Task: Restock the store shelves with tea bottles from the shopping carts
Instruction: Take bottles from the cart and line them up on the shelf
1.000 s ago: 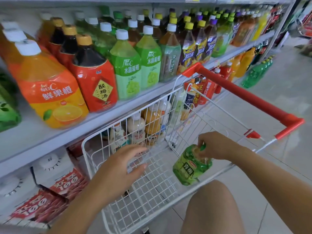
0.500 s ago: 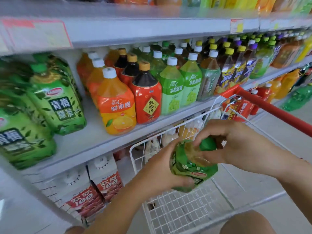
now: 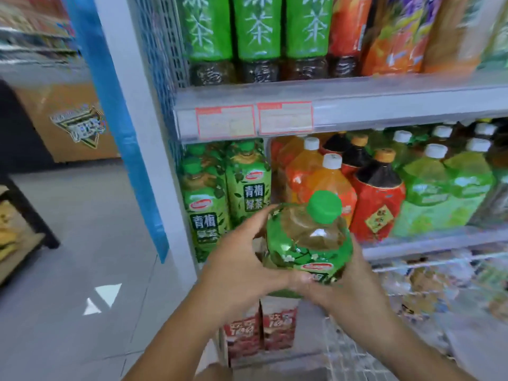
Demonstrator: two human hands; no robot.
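Currently, left hand (image 3: 239, 266) and right hand (image 3: 357, 281) clamp the tea bottle (image 3: 308, 243) cap-up, likely for placement beside matching bottles (image 3: 209, 204).

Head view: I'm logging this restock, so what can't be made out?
In the head view:
- Price tags: print blurred by motion.
- Top-shelf bottles: caps cut off by the upper edge.
- Held bottle: lower label hidden by the left hand and right hand.
- Cart: contents smeared by blur.
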